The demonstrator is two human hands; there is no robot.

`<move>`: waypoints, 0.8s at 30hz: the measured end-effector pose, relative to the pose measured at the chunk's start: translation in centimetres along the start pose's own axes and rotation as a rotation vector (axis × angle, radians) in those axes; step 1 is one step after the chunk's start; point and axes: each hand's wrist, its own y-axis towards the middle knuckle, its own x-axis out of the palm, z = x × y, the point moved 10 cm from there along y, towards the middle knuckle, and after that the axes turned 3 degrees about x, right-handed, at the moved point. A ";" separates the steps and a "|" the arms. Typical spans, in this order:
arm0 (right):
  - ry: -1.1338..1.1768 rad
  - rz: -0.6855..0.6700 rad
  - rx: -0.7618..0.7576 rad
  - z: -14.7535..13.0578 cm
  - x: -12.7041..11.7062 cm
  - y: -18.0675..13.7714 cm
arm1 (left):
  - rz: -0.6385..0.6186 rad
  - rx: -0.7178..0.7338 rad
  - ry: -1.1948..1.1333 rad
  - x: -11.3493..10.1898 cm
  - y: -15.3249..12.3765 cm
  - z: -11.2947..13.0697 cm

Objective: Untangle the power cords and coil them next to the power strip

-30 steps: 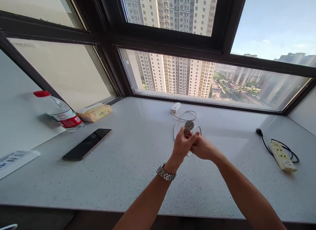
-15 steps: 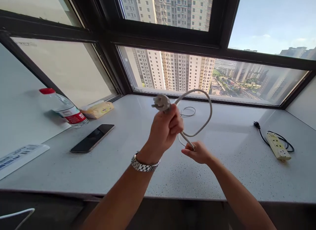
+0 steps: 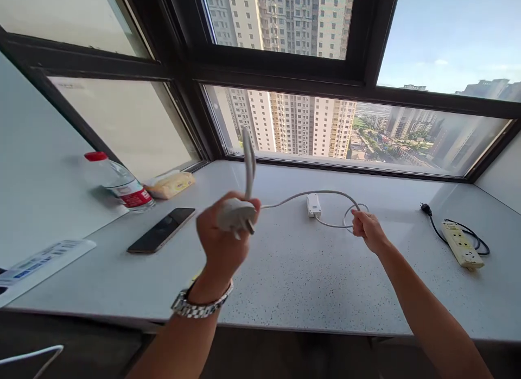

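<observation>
Over the counter (image 3: 309,281), left hand (image 3: 222,243) tight around the plug (image 3: 234,216), right hand (image 3: 368,229) tight around its cable (image 3: 325,193).

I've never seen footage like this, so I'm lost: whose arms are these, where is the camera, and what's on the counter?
No machine here: a person's two bare arms, filmed by a camera worn on their head. The left hand, wearing a wristwatch, grips a grey plug; the right hand holds its white cable. On the speckled counter are a white adapter box, a phone, a water bottle, a yellow packet and a power strip.
</observation>
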 end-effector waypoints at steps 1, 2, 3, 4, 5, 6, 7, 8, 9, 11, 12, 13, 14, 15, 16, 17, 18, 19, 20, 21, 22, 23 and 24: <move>0.043 0.049 -0.017 -1.3 0.3 -0.3 | -0.045 -0.010 0.052 1.6 -1.6 -1.7; 0.051 0.084 -0.060 -2.8 0.9 -0.8 | -0.114 -0.095 0.066 3.5 -3.2 -3.9; 0.007 0.106 -0.131 -4.3 1.9 -1.5 | -0.146 -0.200 0.035 5.0 -4.7 -6.0; -0.092 0.102 -0.216 -5.7 3.2 -2.3 | -0.161 -0.317 -0.017 6.2 -6.1 -8.0; -0.224 0.074 -0.296 -6.8 4.9 -3.1 | -0.180 -0.420 -0.089 7.5 -7.3 -9.5; -0.365 0.037 -0.360 -7.4 6.6 -4.0 | -0.202 -0.498 -0.168 8.7 -8.2 -10.5; -0.498 0.000 -0.401 -7.4 8.1 -4.7 | -0.222 -0.551 -0.237 9.6 -8.8 -11.1; -0.607 -0.023 -0.416 -7.1 9.1 -5.1 | -0.242 -0.582 -0.289 10.3 -9.1 -11.3; -0.686 -0.029 -0.416 -6.6 9.7 -5.4 | -0.260 -0.599 -0.316 10.7 -9.2 -11.5; -0.747 -0.019 -0.411 -5.5 10.0 -5.5 | -0.284 -0.628 -0.300 10.9 -9.0 -11.7; -0.729 -0.028 -0.421 -5.1 10.0 -5.4 | -0.294 -0.641 -0.276 10.8 -8.8 -11.8; -0.682 -0.050 -0.438 -4.6 10.1 -5.4 | -0.298 -0.647 -0.254 10.7 -8.4 -11.8; -0.617 -0.088 -0.451 -4.1 10.2 -5.3 | -0.292 -0.639 -0.241 10.4 -7.9 -11.6; -0.547 -0.139 -0.447 -3.4 10.5 -5.1 | -0.277 -0.618 -0.246 10.2 -7.1 -11.1; -0.484 -0.184 -0.426 -2.5 10.6 -4.9 | -0.260 -0.592 -0.276 9.9 -6.2 -10.4; -0.441 -0.217 -0.392 -1.6 10.6 -4.7 | -0.241 -0.565 -0.331 9.7 -5.1 -9.4; -0.429 -0.239 -0.351 -0.6 10.4 -4.4 | -0.223 -0.540 -0.405 9.5 -3.9 -8.2; -0.448 -0.249 -0.306 0.3 10.1 -4.1 | -0.209 -0.519 -0.487 9.3 -2.7 -6.8; -0.491 -0.250 -0.263 1.0 9.5 -3.8 | -0.176 -0.497 -0.566 8.9 -1.3 -5.4; -0.549 -0.246 -0.225 1.5 8.8 -3.6 | -0.134 -0.467 -0.624 8.2 0.1 -3.9; -0.616 -0.250 -0.192 1.7 8.1 -3.3 | -0.084 -0.420 -0.655 7.3 1.5 -2.3; -0.685 -0.257 -0.167 1.8 7.4 -3.1 | -0.028 -0.372 -0.663 6.2 2.7 -0.8; -0.757 -0.259 -0.153 1.5 6.6 -2.8 | 0.003 -0.344 -0.660 5.3 3.7 0.6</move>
